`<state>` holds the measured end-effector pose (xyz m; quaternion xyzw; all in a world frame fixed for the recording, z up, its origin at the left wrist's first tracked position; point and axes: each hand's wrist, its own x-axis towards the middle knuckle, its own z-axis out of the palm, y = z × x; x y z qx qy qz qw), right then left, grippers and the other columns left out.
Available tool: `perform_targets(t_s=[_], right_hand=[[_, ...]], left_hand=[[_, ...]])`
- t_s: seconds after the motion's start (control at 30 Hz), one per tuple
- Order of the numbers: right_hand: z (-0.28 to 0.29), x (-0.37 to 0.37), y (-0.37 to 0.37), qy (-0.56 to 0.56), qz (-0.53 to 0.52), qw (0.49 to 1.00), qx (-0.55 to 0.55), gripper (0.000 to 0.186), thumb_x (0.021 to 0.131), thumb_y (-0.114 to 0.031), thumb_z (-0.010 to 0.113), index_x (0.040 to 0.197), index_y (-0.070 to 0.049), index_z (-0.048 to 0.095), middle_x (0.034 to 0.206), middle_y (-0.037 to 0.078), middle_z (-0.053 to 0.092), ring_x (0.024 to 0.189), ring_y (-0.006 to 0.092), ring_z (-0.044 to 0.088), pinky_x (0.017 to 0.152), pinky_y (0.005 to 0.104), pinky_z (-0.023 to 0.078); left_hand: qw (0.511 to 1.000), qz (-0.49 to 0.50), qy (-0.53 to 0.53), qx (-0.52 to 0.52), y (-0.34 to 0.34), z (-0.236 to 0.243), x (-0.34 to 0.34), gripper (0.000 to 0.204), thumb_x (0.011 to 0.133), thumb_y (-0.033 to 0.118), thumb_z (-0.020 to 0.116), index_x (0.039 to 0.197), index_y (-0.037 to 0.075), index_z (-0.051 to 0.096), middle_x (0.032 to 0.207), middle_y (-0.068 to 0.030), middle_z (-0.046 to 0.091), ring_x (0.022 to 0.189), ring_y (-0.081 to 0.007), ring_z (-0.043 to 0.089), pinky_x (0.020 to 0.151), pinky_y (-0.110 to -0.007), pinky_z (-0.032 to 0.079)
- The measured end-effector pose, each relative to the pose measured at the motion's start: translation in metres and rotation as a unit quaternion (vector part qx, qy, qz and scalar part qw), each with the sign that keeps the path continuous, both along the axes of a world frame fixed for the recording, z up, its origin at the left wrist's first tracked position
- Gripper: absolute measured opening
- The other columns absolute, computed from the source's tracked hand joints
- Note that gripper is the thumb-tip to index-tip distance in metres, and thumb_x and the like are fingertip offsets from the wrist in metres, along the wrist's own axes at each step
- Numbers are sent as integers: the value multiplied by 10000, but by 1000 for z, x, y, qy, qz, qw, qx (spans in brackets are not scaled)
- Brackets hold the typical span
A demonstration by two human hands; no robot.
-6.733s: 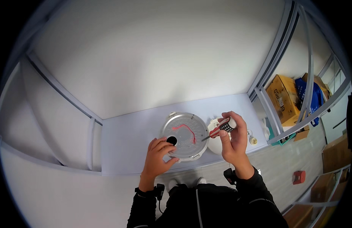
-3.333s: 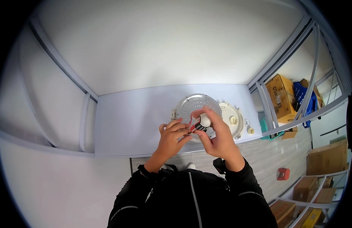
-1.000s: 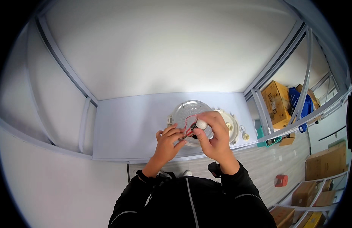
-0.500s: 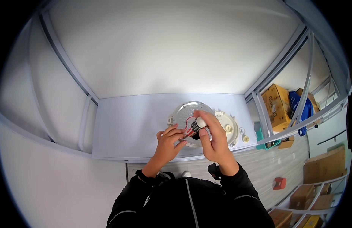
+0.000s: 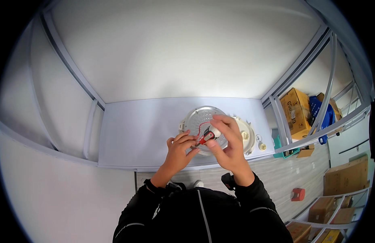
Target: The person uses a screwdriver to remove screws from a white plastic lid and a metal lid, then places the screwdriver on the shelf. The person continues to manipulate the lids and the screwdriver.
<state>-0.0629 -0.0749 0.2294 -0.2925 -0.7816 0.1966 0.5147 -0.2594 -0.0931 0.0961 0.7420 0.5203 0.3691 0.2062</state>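
My right hand (image 5: 227,146) has its thumb and fingers around a screwdriver (image 5: 207,135) with a red, black and white handle, tilted with its red end toward my left. Close to that lower end, the fingertips of my left hand (image 5: 180,149) come together; the tip between them is hidden. Beneath both hands lies a round silver, textured metal piece (image 5: 200,114) with a pale plastic tab on its left side. A thin red wire (image 5: 200,126) loops over it.
A cream round part (image 5: 248,139) with a raised centre adjoins the metal piece. Small pale parts (image 5: 262,146) lie near the table's right end. The white table (image 5: 131,137) meets a white panel behind. Right of it stand a green bin (image 5: 279,152) and a cardboard box (image 5: 294,113).
My right hand has turned the screwdriver handle and its fingers have shifted along it, showing more red. My left hand has stayed nearly where it was.
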Motion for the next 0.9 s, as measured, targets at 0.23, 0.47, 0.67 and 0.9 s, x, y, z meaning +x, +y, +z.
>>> perform_targets(t_s=[0.23,0.47,0.67,0.9], right_hand=[[-14,-11,-5,127,1,988,-83,514,860,-97,860,1337,-8,690,1161,174,639,1046,297,652,913,381,545],[-10,-2,0,-24,-20,999,17,526,890,-44,793,1393,-17,640,1248,207,659,1117,346,665,944,405,538],[-2,0,3,-13,22,1000,16,548,849,-119,863,1346,-19,655,1282,180,622,1105,362,655,956,411,538],[-1,3,0,-22,-31,999,13,538,863,-86,853,1350,-25,631,1266,185,651,1118,350,659,997,419,531]], left_hand=[[1000,-4,-14,-8,1,0,2,253,893,248,831,1111,140,762,1334,27,719,1450,-233,510,1071,-512,285],[999,-7,13,-31,-2,13,3,247,909,215,805,1126,156,704,1343,15,699,1467,-257,486,1073,-539,263],[997,-10,59,-54,-1,32,2,259,920,225,790,1157,168,701,1319,15,668,1462,-249,480,1066,-581,244],[993,-33,108,-40,5,41,-1,235,916,223,788,1126,149,713,1239,22,642,1335,-221,528,1068,-602,242]])
